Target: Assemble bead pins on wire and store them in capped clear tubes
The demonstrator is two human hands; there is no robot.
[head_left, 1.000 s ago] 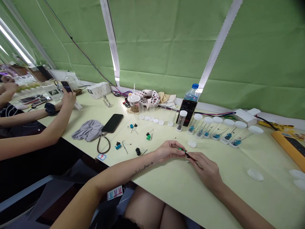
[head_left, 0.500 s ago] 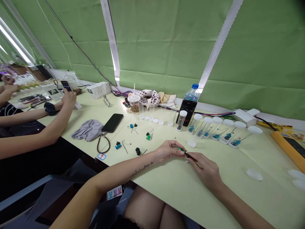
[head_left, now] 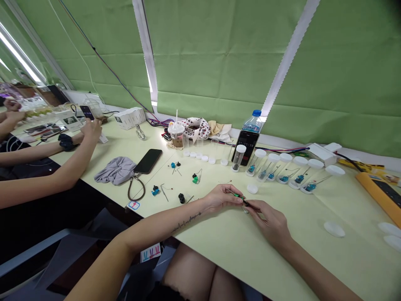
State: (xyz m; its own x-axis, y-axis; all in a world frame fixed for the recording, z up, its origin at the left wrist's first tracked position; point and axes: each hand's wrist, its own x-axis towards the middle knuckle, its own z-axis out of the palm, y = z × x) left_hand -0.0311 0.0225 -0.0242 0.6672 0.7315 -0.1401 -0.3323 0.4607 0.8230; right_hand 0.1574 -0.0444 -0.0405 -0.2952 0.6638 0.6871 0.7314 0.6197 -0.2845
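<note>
My left hand (head_left: 221, 197) pinches a small green part with a thin metal rod (head_left: 237, 195). From the other side, the fingertips of my right hand (head_left: 272, 221) close on the black end (head_left: 245, 203) of the same piece. A white cap (head_left: 252, 188) lies just beyond my hands. To the left are a green-and-black part (head_left: 195, 179), a black part (head_left: 181, 198) and blue parts (head_left: 156, 190), with thin bent rods beside them. Several capped clear tubes (head_left: 285, 168) holding blue parts stand behind my right hand.
A phone (head_left: 245, 147) leans against a bottle (head_left: 252, 122). A black phone (head_left: 148, 161) and grey cloth (head_left: 115, 170) lie left. Another person's hands (head_left: 90, 127) hold something at the far left. An orange case (head_left: 380, 196) sits at right.
My right hand's fingers have shifted slightly around the black end. My left hand stays almost in place. The other person's hands have moved a little.
</note>
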